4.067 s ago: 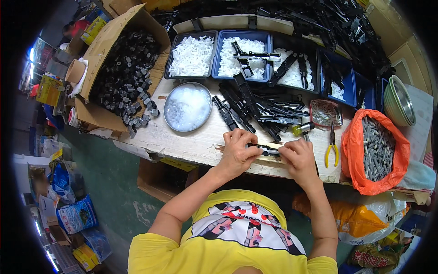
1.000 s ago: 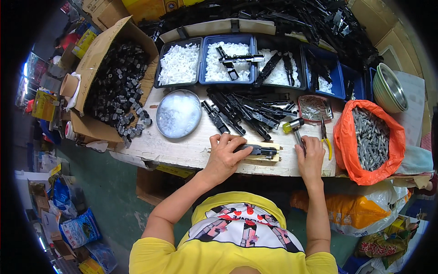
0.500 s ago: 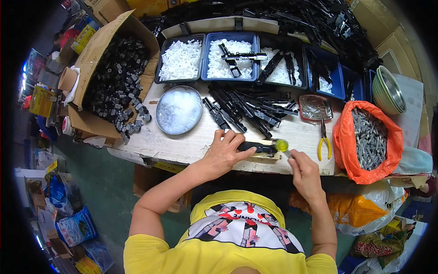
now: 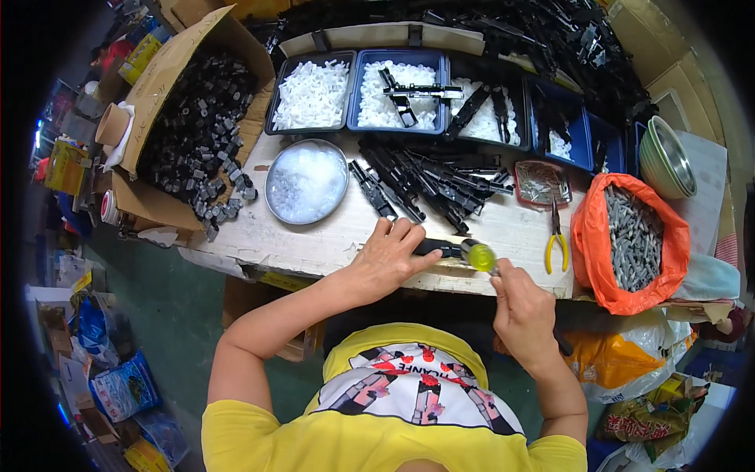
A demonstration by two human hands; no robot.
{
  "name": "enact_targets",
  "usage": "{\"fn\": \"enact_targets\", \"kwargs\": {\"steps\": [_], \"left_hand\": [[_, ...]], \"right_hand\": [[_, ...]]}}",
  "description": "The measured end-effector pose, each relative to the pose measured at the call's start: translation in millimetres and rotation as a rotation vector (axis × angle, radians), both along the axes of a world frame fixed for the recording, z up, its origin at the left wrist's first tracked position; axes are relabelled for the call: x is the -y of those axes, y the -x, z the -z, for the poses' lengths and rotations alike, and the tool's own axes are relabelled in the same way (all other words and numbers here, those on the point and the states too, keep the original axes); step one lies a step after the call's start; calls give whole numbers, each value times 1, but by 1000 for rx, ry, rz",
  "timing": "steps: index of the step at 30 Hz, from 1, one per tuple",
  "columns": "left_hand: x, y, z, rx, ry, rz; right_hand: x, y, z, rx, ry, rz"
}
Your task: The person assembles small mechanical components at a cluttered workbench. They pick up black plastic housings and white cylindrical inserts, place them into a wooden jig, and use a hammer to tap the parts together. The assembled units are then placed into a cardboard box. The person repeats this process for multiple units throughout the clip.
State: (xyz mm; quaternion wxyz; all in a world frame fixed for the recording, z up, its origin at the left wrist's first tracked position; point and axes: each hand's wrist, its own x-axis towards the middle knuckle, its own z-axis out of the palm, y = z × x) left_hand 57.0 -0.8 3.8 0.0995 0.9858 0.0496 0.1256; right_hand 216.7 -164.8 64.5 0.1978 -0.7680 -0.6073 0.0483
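Observation:
My left hand holds a long black plastic part down near the front edge of the worktable, thumb and fingers closed about it. In my right hand is a small hammer with a translucent yellow-green head; its dark handle end shows beyond my wrist. The hammer head, slightly blurred, covers the right end of the black part, and I cannot tell whether they touch. Just behind lies a heap of similar black parts. Yellow-handled pliers rest to the right of my hands.
A cardboard box spills dark small pieces at left. Near it stands a round dish with whitish contents. Blue bins of white pieces line the back. At right are an orange bag of grey pieces, a red tray and bowls.
The hammer head has shifted slightly left and toward me, over the part's right end. My right hand has moved a little nearer to me. The left hand keeps its hold.

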Motion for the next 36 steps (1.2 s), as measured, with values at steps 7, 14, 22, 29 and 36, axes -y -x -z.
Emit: {"fn": "enact_targets", "kwargs": {"steps": [7,14,22,29,36], "left_hand": [[-2,-2,-3,78,219,-92],[-2,-2,0,206,394,-238],[17,8,13,397,387,-432],[34,27,24,446,344,-539],[32,21,15,412,398,-475]], "right_hand": [[-3,-11,13,-13,158,-84],[-24,0,-1,-142,-314,-77],[-59,9,5,-149,-78,-81],[-81,22,0,-168,-64,-122],[-70,11,16,-122,42,-100]]}}
